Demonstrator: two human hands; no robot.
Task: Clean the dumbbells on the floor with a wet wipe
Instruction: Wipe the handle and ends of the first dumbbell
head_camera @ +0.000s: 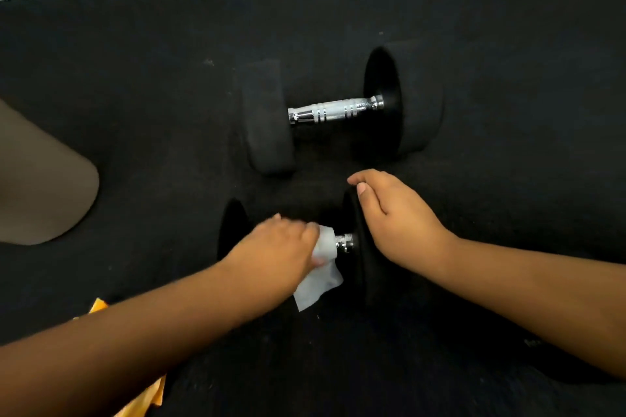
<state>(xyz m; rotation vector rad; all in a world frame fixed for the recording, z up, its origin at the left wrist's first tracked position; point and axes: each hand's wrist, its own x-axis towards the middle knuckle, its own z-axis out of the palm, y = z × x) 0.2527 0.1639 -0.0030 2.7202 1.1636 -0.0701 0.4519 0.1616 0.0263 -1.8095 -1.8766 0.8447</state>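
Your left grip (277,247) clenches a white wet wipe (320,284) round the chrome handle (345,242) (smooth, shiny) of the near black rubber dumbbell (355,278); your right grip (399,217) clasps its head.

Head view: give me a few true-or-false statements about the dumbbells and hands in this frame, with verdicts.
1. The left hand grips the wipe on the near dumbbell, at its handle. True.
2. The right hand holds the far dumbbell. False: it holds the near dumbbell's right weight, and nothing touches the far dumbbell.
3. Both dumbbells lie on the dark floor. True.
4. The wipe is orange. False: it is white.
5. The far dumbbell's handle is wrapped in a wipe. False: its chrome handle is bare.
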